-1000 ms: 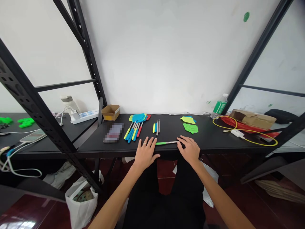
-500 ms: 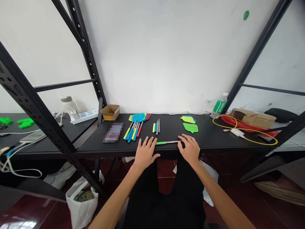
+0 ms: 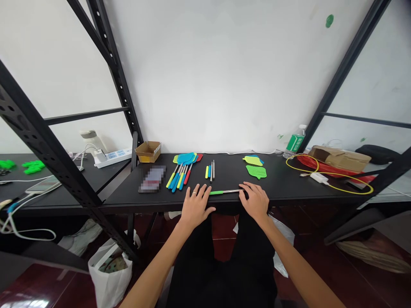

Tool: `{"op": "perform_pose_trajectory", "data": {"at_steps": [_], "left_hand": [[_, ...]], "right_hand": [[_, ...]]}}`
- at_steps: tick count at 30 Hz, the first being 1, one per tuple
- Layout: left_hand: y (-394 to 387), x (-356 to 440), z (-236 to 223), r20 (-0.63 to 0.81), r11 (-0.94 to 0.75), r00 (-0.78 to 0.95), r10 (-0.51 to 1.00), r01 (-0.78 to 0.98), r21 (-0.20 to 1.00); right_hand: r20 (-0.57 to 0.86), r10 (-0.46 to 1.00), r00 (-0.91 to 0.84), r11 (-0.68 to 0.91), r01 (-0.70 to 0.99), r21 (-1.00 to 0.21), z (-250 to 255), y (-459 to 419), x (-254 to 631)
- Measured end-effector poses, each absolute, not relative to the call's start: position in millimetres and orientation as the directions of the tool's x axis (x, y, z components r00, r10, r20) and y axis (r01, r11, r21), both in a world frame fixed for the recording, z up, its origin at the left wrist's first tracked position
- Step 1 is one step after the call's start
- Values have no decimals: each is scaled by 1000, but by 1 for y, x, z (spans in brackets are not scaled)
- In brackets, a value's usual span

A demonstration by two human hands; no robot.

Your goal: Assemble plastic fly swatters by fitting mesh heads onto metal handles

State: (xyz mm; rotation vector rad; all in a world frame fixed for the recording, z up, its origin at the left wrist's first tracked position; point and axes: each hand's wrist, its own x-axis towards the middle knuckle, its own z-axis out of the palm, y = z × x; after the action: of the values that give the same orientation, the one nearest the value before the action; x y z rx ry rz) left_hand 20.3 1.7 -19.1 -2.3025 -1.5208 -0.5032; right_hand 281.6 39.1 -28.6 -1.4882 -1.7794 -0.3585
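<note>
My left hand (image 3: 196, 206) lies flat at the table's front edge, fingers spread, beside the green grip of a fly swatter handle (image 3: 221, 192). The handle lies crosswise on the table, its metal rod pointing right. My right hand (image 3: 255, 201) rests at the rod's far end with fingers stretched out; its fingertips hide that end, and whether they touch it I cannot tell. Loose yellow and blue grips (image 3: 208, 172) with metal rods (image 3: 212, 171) lie beyond. A green swatter head (image 3: 256, 172) and a yellow one (image 3: 253, 161), over a blue one, lie at back right.
Assembled fly swatters (image 3: 183, 171) lie in a bunch on the left, near a blurred phone-like object (image 3: 152, 179) and a small cardboard box (image 3: 148, 152). A bottle (image 3: 295, 141), a yellow cable (image 3: 349, 193) and a brown package (image 3: 340, 159) are on the right. Black shelf posts (image 3: 120, 81) flank the table.
</note>
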Motion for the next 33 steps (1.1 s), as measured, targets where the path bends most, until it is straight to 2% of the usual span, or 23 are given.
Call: {"op": "perform_pose_trajectory", "data": {"at_steps": [33], "left_hand": [[2, 20, -19, 473, -381, 366, 801, 922, -69]], "right_hand": [[739, 672, -32, 295, 928, -228, -31, 41, 284]]}}
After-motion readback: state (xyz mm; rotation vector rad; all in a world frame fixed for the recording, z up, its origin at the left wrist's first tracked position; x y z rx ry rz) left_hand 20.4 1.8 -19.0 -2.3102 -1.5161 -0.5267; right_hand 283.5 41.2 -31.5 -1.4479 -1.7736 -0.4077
